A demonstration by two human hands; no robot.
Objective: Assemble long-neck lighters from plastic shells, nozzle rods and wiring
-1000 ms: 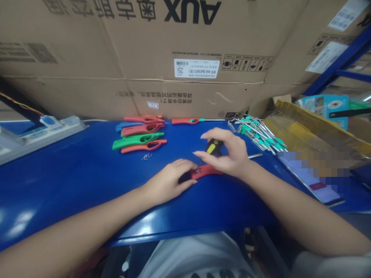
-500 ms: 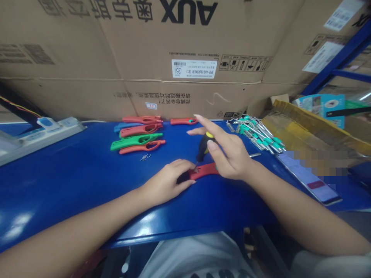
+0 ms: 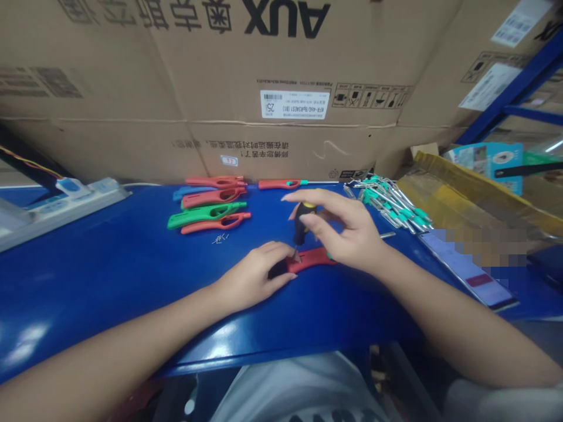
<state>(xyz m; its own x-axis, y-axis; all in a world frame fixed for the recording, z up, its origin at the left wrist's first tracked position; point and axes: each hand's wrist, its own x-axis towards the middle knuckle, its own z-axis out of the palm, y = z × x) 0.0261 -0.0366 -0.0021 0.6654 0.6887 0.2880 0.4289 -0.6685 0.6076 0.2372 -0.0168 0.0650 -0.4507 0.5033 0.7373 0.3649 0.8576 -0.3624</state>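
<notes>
A red lighter handle [image 3: 311, 259] is laid on the blue table [image 3: 132, 264], directly between the two hands: its left end is held at the fingertips of the left hand [image 3: 253, 274], and its right end is partly covered by the right hand [image 3: 349, 234]. The left hand is curved, with thumb and fingers closed on either side of that end. By the right hand a black-and-yellow screwdriver [image 3: 299, 228] is gripped between thumb and fingers, nearly upright, its shaft pointed down to the handle beside the left fingertips; whether a screw is met by the tip cannot be told. Beyond the right hand a metal tube [image 3: 387, 235] is seen, though its join to the handle is hidden. To the far left, small screws [image 3: 220, 239] are scattered, and behind them a green lighter handle [image 3: 182, 221] is set among red, orange and blue ones. Farther back, a red lighter with a metal rod [image 3: 275, 184] is placed before a large cardboard box [image 3: 197, 76]. To the right, metal tubes with teal fittings [image 3: 391, 202] are heaped, with a phone [image 3: 461, 266] laid nearer. At the far left a white power strip [image 3: 83, 202] is seen.
</notes>
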